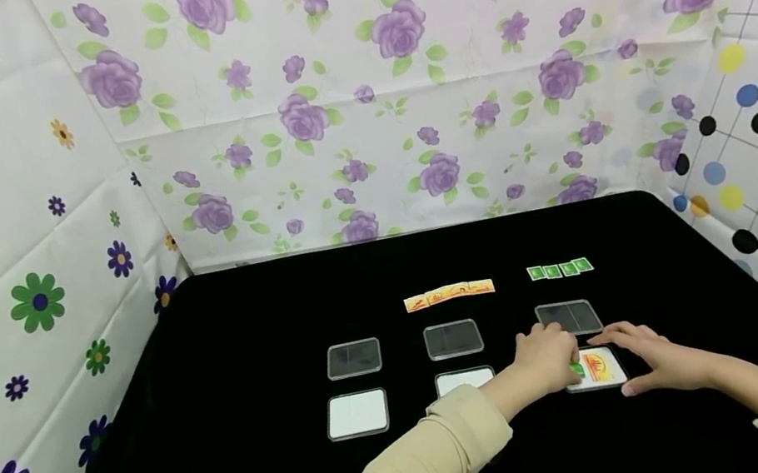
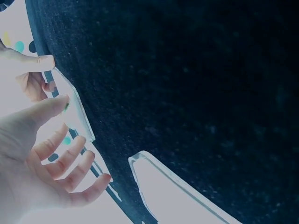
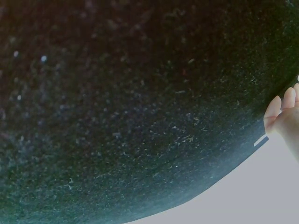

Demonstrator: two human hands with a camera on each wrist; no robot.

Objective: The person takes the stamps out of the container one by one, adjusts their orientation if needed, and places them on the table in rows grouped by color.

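Note:
At the right of the near row lies a shallow clear plastic case point(image 1: 620, 375) with a white base. An orange picture card point(image 1: 599, 367) and a small green card point(image 1: 577, 371) lie on that base. My left hand point(image 1: 543, 358) reaches over the case's left part; its thumb presses the green card, and in the left wrist view the other fingers are spread. My right hand point(image 1: 663, 362) holds the case's right end, thumb at the near corner and fingers by the far edge. The right wrist view catches only a few fingers point(image 3: 288, 105) at its edge.
Two more white-based cases, one at left point(image 1: 357, 415) and one in the middle point(image 1: 465, 379), share the near row. Behind stand clear lids point(image 1: 353, 358), point(image 1: 453, 339), point(image 1: 569, 318). Farther back lie a strip of orange cards point(image 1: 448, 294) and several green cards point(image 1: 560, 270) on black cloth point(image 1: 252, 335).

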